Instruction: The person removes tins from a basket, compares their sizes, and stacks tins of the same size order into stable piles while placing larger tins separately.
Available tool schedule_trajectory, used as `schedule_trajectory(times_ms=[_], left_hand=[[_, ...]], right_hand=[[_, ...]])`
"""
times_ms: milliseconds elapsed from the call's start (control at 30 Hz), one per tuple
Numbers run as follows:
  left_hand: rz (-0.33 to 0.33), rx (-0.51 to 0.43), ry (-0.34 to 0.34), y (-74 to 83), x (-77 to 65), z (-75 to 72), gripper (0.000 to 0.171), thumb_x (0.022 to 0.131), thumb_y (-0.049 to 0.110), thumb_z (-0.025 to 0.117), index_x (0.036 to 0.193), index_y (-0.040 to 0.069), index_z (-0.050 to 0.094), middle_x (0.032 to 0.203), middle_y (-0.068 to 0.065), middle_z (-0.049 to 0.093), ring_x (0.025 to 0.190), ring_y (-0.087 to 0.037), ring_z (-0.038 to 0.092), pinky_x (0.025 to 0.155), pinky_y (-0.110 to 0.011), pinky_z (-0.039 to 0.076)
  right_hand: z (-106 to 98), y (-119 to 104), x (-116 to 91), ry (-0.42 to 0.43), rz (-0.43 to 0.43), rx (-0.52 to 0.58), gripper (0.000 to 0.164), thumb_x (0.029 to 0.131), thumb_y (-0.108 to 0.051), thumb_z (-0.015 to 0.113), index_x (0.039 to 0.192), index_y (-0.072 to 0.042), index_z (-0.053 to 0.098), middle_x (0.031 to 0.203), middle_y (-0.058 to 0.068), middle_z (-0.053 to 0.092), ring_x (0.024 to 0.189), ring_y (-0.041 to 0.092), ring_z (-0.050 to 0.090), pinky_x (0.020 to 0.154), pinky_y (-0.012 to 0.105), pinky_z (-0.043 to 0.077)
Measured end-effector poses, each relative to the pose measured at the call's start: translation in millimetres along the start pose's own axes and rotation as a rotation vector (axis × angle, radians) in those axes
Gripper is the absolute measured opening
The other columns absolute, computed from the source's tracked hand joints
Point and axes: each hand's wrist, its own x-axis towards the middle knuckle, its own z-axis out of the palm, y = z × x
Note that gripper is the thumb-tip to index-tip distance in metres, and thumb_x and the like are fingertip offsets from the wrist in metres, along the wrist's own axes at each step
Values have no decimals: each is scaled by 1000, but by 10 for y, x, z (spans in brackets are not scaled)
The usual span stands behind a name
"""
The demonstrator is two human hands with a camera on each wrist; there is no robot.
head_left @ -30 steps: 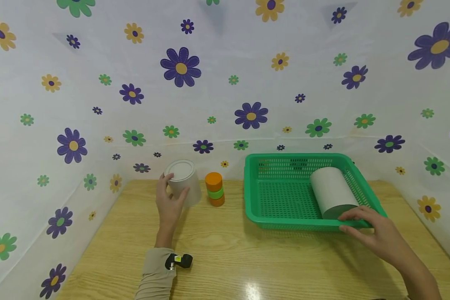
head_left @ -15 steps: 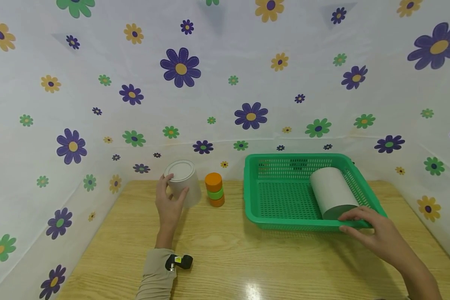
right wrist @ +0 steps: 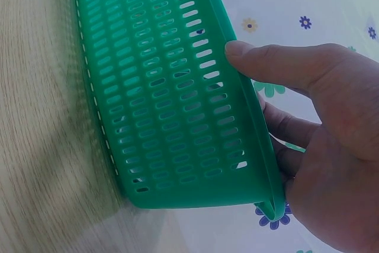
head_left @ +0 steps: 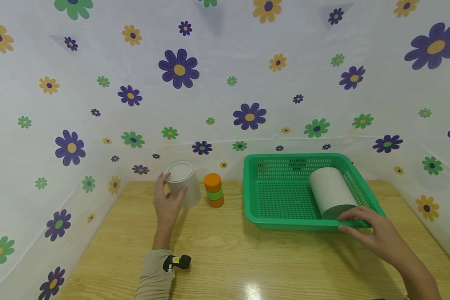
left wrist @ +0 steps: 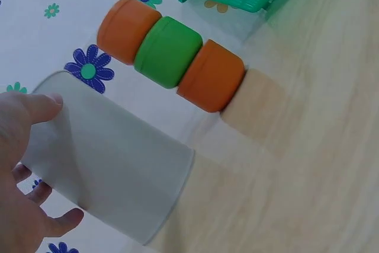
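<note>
On the table's left side, a whitish cylindrical can [head_left: 189, 189] stands upright with a ridged round top. My left hand [head_left: 166, 205] grips its upper part; in the left wrist view the thumb [left wrist: 44, 108] lies across one side of the can and fingers come round the other. At the right, my right hand [head_left: 378, 235] pinches the near rim of a green plastic basket [head_left: 292, 225], close to its right corner. The right wrist view has the thumb [right wrist: 272, 63] on the rim's outer face, fingers behind it. Inside the basket, a second whitish cylinder [head_left: 331, 191] lies on its side.
Just right of the can rises a stack of small round pieces [head_left: 214, 191], orange, green and orange, between it and the basket. A white flower-printed sheet [head_left: 217, 96] walls in the back and sides of the wooden table [head_left: 225, 258].
</note>
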Motion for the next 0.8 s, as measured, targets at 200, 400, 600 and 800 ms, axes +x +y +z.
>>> schedule_trajectory(times_ms=[200,400,600,800], left_hand=[[45,57,30,112,55,-43,66,84,13,85,142,6,55,157,-22,40,144,-40,38,98,-71,44],[109,71,48,231,106,-81,65,84,15,86,141,6,56,156,-20,42,145,-38,37,100,-73,41],[144,27,40,388,137,-115,62,86,16,84,141,5,56,153,-12,47,143,-31,40,99,-71,40],[153,-3,-8,551,146,-133,54,89,14,80,138,4,59,148,-8,54,138,-30,47,103,-68,40]], right_hand=[[5,11,16,-1,-9,-10,36,76,-3,88,100,-25,74,101,-11,68,101,-10,52,81,6,40],[2,19,7,-6,10,-13,35,77,-5,88,100,-26,74,102,-11,68,101,-10,52,81,7,40],[-1,17,-5,-5,19,-6,34,77,-4,88,100,-25,74,102,-11,68,102,-10,51,81,6,39],[-6,21,2,-1,12,-7,35,77,-3,88,100,-25,74,101,-11,68,101,-10,52,81,6,39]])
